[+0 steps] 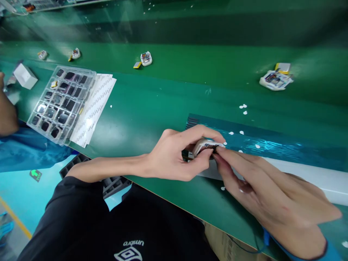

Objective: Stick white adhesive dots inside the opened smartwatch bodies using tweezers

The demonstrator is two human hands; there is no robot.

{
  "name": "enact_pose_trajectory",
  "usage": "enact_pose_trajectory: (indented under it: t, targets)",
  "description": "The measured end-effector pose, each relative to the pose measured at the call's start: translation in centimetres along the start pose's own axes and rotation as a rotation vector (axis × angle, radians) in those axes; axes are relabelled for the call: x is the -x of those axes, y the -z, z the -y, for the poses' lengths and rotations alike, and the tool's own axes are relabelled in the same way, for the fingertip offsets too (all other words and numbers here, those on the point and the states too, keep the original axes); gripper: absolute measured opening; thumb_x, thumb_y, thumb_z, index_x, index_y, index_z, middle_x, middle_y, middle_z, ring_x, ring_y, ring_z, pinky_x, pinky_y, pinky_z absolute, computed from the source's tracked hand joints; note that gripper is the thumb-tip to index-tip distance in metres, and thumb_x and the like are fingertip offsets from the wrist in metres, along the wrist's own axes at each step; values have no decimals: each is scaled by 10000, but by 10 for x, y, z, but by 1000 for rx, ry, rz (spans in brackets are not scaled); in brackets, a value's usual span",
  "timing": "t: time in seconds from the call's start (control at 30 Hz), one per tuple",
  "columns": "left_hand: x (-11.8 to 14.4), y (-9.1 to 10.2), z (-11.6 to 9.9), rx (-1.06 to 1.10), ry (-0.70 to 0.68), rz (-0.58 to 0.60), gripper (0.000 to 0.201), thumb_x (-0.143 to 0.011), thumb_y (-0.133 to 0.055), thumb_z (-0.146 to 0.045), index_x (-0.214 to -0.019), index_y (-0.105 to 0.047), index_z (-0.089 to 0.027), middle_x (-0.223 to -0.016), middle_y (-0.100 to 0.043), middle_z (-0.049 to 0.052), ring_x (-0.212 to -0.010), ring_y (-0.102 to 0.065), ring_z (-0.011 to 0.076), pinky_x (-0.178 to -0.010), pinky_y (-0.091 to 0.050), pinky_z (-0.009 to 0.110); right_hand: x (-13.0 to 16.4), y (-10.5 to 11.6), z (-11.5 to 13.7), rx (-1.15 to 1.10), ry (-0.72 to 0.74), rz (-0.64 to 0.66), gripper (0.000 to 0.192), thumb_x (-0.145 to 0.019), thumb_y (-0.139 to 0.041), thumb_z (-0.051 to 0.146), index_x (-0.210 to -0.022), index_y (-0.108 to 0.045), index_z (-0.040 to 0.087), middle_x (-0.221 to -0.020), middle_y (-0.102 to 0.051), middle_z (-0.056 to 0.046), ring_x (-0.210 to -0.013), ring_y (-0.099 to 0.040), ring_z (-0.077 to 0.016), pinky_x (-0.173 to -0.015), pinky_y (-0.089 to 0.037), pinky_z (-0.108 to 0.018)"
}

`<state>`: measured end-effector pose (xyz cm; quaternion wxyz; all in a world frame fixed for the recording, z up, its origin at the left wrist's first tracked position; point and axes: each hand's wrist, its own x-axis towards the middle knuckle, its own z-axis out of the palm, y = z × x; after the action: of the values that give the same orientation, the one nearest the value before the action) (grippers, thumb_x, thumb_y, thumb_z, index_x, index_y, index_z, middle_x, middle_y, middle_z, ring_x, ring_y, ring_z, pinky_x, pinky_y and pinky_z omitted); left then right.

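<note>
Fingers (206,136) of both hands pinching a small pale device (204,145) (right fingertips at its edge) above green bench (152,108).

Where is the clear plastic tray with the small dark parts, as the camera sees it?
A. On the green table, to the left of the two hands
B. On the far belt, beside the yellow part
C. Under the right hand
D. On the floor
A: the clear tray lies on the green table, partly over white sheets, well left of the left hand and right hand, which both hold a small device.
</note>
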<state>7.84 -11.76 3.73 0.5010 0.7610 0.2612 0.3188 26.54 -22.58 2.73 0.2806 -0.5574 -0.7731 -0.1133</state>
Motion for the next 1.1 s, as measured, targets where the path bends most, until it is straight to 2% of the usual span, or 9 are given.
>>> enact_pose_trajectory:
  t: [0.13, 0.27, 0.43, 0.53, 0.67, 0.73, 0.8, 0.93, 1.1]
  targets:
    - [3, -5, 6, -53, -3, -29, 198, -892, -566, -186, -994, -735, -177, -724, -740, -11, -516, -562, 62, -539, -518, 174, 4, -6, -7, -35, 71, 27, 390, -999, -693, 150, -1382, -643, 197, -1078, -836, -8, -775, -774, -123, -636, -574, -219]
    - [4, -8, 13, -75, -57, -57, 190, -874, -573, -164, -972, -736, -170, -728, -742, -12, -509, -567, 58, -552, -531, 175, -5, -13, -6, -32, 42, 5, 243, -999, -681, 167, -1231, -672, 237, -916, -823, 46, -624, -715, -94, -505, -482, -251]
    - [-1, -3, 15, 99, 65, -38, 153, -894, -595, -197, -982, -707, -139, -741, -724, 8, -516, -650, 81, -489, -513, 183, -17, -12, -8, -78, -21, -90, 130, -1004, -713, 186, -1088, -653, 266, -753, -765, 119, -430, -542, -23, -390, -343, -235]
    - [-3, 0, 12, 74, 83, -26, 127, -855, -619, -192, -941, -707, -157, -700, -695, -15, -484, -589, 60, -470, -473, 179, -20, -10, -7, -62, -28, -119, 176, -967, -747, 129, -1041, -642, 249, -713, -748, 125, -449, -563, -3, -359, -283, -230]
    - [-5, 2, 9, 204, 234, 153, 106, -807, -633, -176, -899, -686, -185, -621, -641, -50, -468, -583, 58, -447, -441, 169, -18, -11, -3, -28, -66, -129, 214, -955, -745, 94, -1069, -651, 248, -779, -790, 98, -547, -668, -18, -369, -295, -231]
    - [-6, 3, 8, 373, 331, 235, 122, -823, -621, -177, -935, -668, -174, -608, -642, -46, -473, -644, 83, -448, -470, 175, -14, -12, -1, 6, -95, -124, 265, -983, -709, 112, -1179, -662, 284, -782, -796, 96, -563, -696, -47, -378, -307, -259]
    - [-8, 5, 8, 489, 368, 278, 126, -826, -624, -164, -949, -650, -161, -600, -643, -44, -480, -673, 96, -453, -483, 174, -10, -11, -1, 52, -101, -102, 434, -995, -673, 109, -1365, -626, 330, -829, -814, 81, -595, -729, -89, -394, -329, -287]
    - [-9, 6, 6, 544, 374, 294, 128, -820, -641, -129, -946, -641, -156, -600, -645, -44, -490, -685, 94, -442, -464, 164, -6, -9, -2, 81, -42, -81, 742, -942, -699, 73, -1598, -470, 335, -934, -838, 43, -630, -751, -131, -439, -413, -289]
    - [-9, 7, 6, 497, 370, 249, 121, -859, -614, -121, -965, -652, -164, -614, -656, -46, -503, -691, 87, -473, -503, 177, -13, -15, -5, 172, -110, -104, 860, -891, -657, -4, -1642, -416, 338, -859, -825, 75, -545, -711, -110, -409, -418, -247]
